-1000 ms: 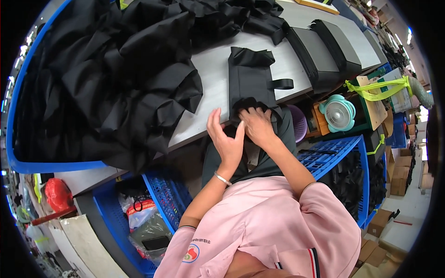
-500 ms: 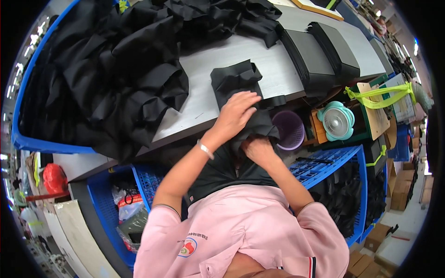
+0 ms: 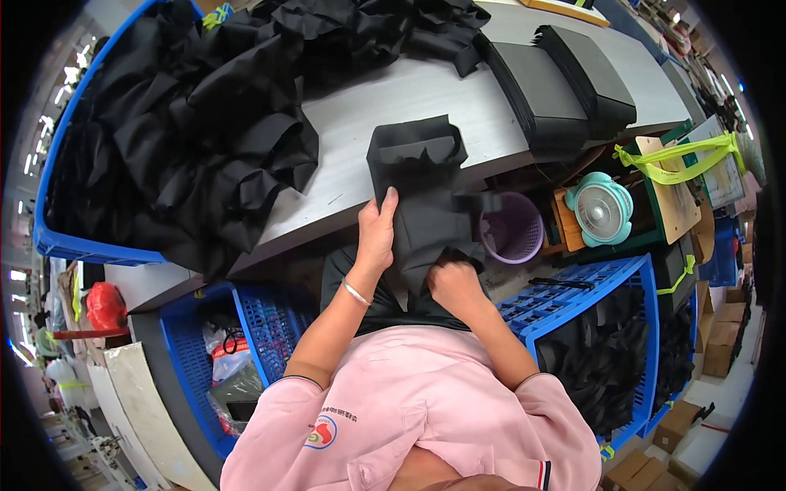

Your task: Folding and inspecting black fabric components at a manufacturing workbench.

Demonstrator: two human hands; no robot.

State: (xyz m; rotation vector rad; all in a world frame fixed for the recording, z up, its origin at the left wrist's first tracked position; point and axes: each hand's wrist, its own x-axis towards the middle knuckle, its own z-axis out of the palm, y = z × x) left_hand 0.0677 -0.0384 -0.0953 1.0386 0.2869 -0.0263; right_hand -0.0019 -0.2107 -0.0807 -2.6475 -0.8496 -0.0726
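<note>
A black fabric bag (image 3: 426,217) stretches from my lap over the near edge of the table, its far end folded up into a boxy opening. Along its left side my left hand (image 3: 377,233) grips the edge, thumb on top and fingers partly hidden. My right hand (image 3: 453,285) is closed on the bag's near end, with the cloth bunched around the knuckles. A dark strip sticks out from the bag's right side.
Crumpled black fabric (image 3: 205,131) fills a blue crate (image 3: 90,245) and spreads over the table (image 3: 344,123). Neat black stacks (image 3: 544,82) lie at the far right. Below are a purple basket (image 3: 514,229), a teal fan (image 3: 602,209), and blue crates (image 3: 573,295) on both sides.
My left hand has moved from on top of the bag down to its left edge. The bag now lies flatter, with its far end opened up. My right hand stays at the near end.
</note>
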